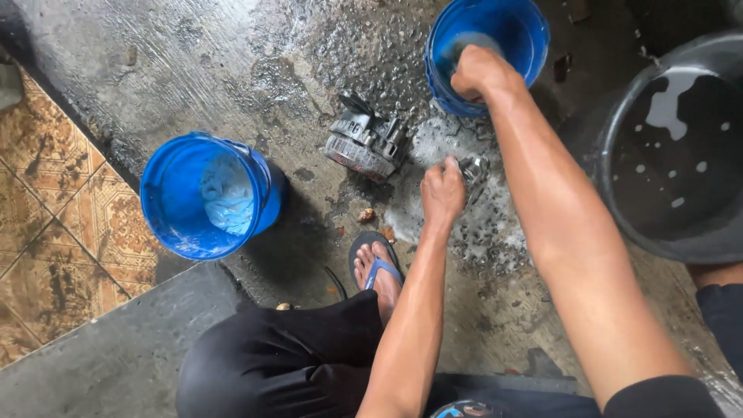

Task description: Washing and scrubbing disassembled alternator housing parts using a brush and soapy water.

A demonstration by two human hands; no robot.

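My left hand (pixel 443 190) grips a small shiny metal part (pixel 474 169) on the wet, soapy concrete floor. My right hand (pixel 478 71) is closed into a fist and reaches into a blue bucket (pixel 520 31) at the top; what it holds inside is hidden. A grimy metal engine part (pixel 367 141) with fins lies on the floor just left of my left hand.
A second blue bucket (pixel 178 203) holding a pale blue cloth stands at the left. A large dark basin (pixel 681 147) of foamy water fills the right. My sandalled foot (pixel 378 271) and black-clad knee sit below. Patterned tiles (pixel 46 224) border the left.
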